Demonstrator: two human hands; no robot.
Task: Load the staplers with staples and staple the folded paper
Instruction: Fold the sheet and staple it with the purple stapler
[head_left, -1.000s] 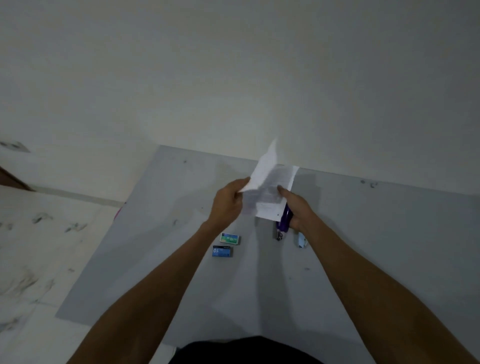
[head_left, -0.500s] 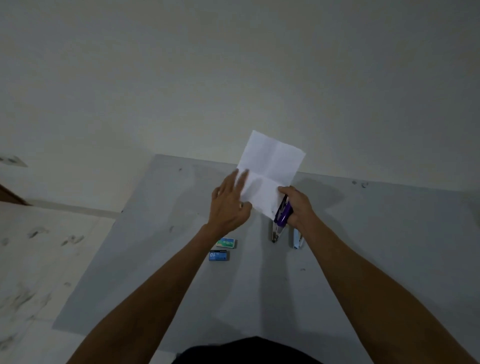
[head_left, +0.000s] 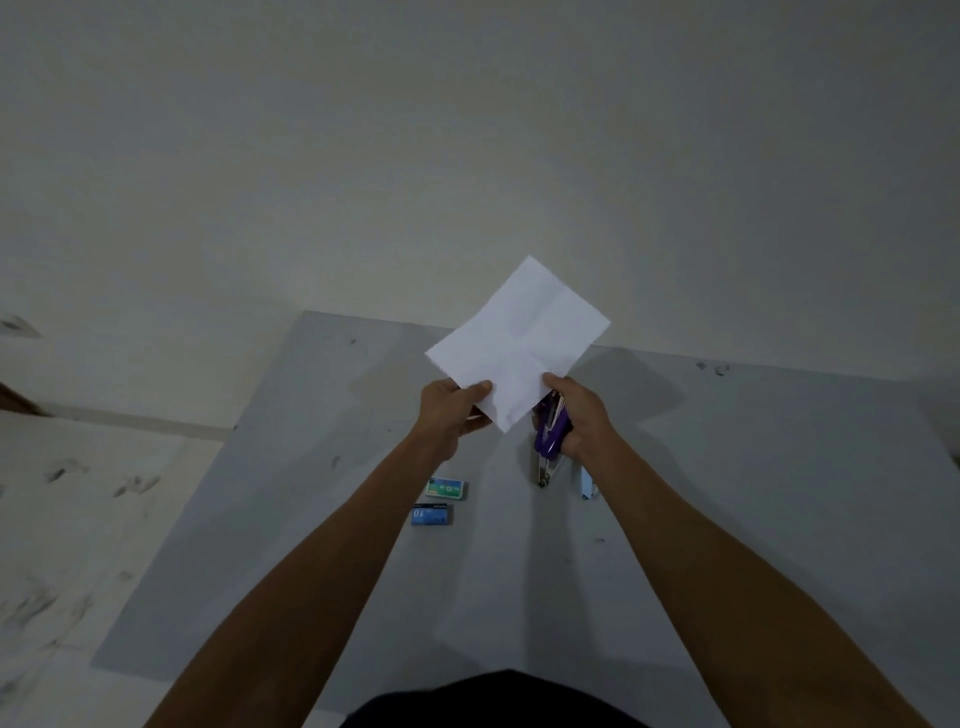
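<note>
A white sheet of paper (head_left: 519, 343) with fold creases is held up, spread open, above the grey table (head_left: 727, 493). My left hand (head_left: 452, 415) pinches its lower left edge. My right hand (head_left: 576, 415) grips a purple stapler (head_left: 549, 436) and also touches the paper's lower right edge with the thumb. The stapler's metal end points down toward me. A light blue stapler (head_left: 587, 486) lies on the table, mostly hidden by my right wrist. A green staple box (head_left: 445, 489) and a blue staple box (head_left: 432, 515) lie below my left hand.
The grey table reaches a pale wall (head_left: 467, 156) at the back. Its left edge runs diagonally beside a marked white floor (head_left: 78, 519). A few dark specks dot the table's far right.
The paper has gone from partly folded to spread flat and tilted to the left. My left hand has shifted from flat against the sheet to pinching its lower left edge.
</note>
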